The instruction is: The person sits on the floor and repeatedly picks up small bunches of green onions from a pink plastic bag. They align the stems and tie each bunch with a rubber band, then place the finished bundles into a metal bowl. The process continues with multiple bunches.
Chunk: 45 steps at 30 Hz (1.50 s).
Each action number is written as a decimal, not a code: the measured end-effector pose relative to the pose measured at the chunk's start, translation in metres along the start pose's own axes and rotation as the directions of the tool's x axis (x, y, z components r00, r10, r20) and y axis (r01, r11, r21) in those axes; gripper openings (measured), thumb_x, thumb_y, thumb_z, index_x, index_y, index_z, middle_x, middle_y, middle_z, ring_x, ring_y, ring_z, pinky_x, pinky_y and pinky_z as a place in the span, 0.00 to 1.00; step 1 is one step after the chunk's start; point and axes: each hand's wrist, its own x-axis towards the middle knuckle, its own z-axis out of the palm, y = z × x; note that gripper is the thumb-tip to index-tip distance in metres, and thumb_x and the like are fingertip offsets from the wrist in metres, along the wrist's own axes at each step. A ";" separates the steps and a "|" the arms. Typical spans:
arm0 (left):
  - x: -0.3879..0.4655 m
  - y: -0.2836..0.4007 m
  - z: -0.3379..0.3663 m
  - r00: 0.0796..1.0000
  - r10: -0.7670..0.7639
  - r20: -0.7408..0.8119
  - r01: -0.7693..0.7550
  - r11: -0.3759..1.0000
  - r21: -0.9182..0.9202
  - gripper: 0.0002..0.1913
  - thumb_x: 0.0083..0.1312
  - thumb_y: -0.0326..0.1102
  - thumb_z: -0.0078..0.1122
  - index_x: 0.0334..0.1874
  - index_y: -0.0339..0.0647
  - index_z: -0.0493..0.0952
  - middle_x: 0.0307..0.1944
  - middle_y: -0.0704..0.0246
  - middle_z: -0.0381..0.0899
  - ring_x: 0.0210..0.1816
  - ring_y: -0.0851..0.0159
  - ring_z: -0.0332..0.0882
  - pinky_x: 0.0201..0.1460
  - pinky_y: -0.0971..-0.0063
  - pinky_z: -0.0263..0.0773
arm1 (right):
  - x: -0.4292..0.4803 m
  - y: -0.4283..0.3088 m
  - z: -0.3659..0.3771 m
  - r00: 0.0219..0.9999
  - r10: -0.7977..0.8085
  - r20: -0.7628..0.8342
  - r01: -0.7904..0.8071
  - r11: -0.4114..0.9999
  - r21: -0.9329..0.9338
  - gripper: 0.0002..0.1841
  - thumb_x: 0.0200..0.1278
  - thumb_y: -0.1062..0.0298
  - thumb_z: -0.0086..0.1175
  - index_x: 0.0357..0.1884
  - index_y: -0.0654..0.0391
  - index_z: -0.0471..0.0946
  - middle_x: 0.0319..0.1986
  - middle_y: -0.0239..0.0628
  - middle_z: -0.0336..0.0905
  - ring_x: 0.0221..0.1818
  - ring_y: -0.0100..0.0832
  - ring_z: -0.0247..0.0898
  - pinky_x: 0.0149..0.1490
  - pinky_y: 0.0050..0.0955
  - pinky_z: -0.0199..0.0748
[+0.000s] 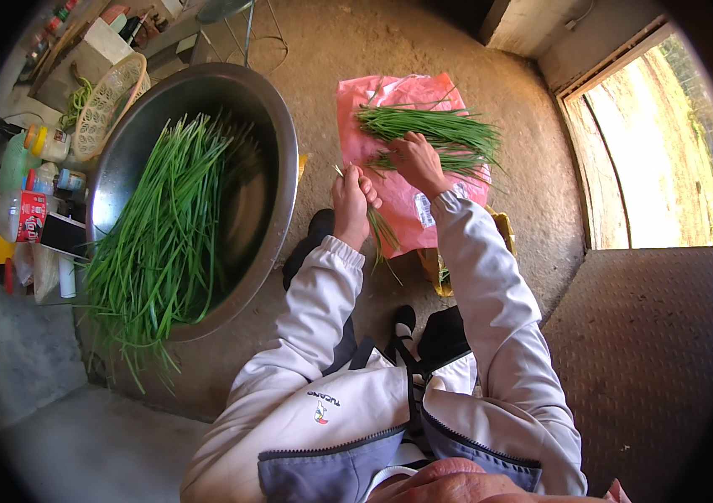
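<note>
My left hand (354,204) is closed around a small bunch of green chives (381,229), whose leaves hang below the fist while the pale stem ends poke out above it. My right hand (418,160) reaches over a pile of chives (429,126) spread on a pink plastic bag (363,135). Its fingers are curled at the pile; whether they grip any stalks is hidden. A smaller row of chives (463,163) lies just beyond that hand's knuckles. To the left, a large metal basin (285,163) holds a big heap of long chives (155,232), with leaves drooping over its near rim.
Behind the basin stands a woven plastic basket (108,104). Jars, a plastic bottle (20,215) and a smartphone (64,236) crowd the far left. A stool (248,31) stands at the back. A doorway (652,157) and a textured metal plate (639,333) are on the right.
</note>
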 end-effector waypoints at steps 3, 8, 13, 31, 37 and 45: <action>0.001 -0.001 0.001 1.000 -0.011 -0.029 0.011 1.000 0.012 0.11 0.76 0.42 0.46 0.32 0.51 0.65 0.20 0.79 0.62 0.18 0.78 0.59 0.18 0.81 0.54 | 0.004 0.004 0.011 0.999 0.005 0.039 -0.001 0.996 -0.092 0.07 0.58 0.63 0.57 0.35 0.50 0.84 0.34 0.39 0.75 0.45 0.43 0.72 0.47 0.39 0.73; 0.003 0.001 0.001 0.998 0.013 -0.063 -0.012 1.000 0.019 0.11 0.75 0.42 0.47 0.32 0.51 0.64 0.20 0.80 0.62 0.17 0.80 0.57 0.16 0.83 0.49 | 0.002 0.005 -0.004 0.997 -0.008 -0.074 0.019 0.989 0.144 0.05 0.58 0.67 0.58 0.34 0.55 0.82 0.34 0.40 0.76 0.44 0.45 0.72 0.49 0.41 0.72; 0.001 -0.003 0.005 0.998 0.021 -0.059 -0.019 1.000 0.025 0.13 0.75 0.44 0.48 0.31 0.52 0.64 0.19 0.80 0.61 0.17 0.80 0.56 0.16 0.84 0.48 | 0.007 -0.003 -0.035 0.961 -0.002 -0.276 0.101 0.934 0.344 0.04 0.58 0.74 0.60 0.36 0.59 0.81 0.34 0.41 0.79 0.40 0.44 0.75 0.47 0.37 0.74; -0.008 -0.010 0.031 0.971 0.194 0.140 -0.207 0.975 0.082 0.09 0.73 0.38 0.59 0.33 0.46 0.75 0.16 0.85 0.57 0.15 0.84 0.50 0.15 0.83 0.44 | -0.064 0.013 -0.197 0.801 0.592 -0.093 0.111 0.005 0.994 0.09 0.69 0.66 0.59 0.44 0.61 0.80 0.37 0.29 0.81 0.37 0.20 0.74 0.43 0.21 0.72; -0.029 -0.041 0.048 0.898 0.105 0.428 -0.247 0.924 0.293 0.06 0.70 0.36 0.63 0.41 0.42 0.82 0.22 0.83 0.69 0.17 0.85 0.57 0.16 0.87 0.49 | -0.154 -0.015 -0.154 0.714 0.660 -0.234 -0.181 0.497 0.849 0.08 0.69 0.69 0.60 0.43 0.64 0.82 0.32 0.26 0.80 0.33 0.16 0.71 0.39 0.17 0.70; -0.052 -0.070 0.076 0.820 -0.149 0.553 -0.095 0.916 0.389 0.07 0.68 0.32 0.66 0.44 0.36 0.82 0.33 0.79 0.80 0.21 0.86 0.62 0.20 0.89 0.55 | -0.180 -0.037 -0.117 0.686 0.656 -0.315 -0.299 0.648 0.700 0.07 0.63 0.72 0.63 0.41 0.61 0.83 0.34 0.39 0.82 0.30 0.28 0.80 0.33 0.25 0.76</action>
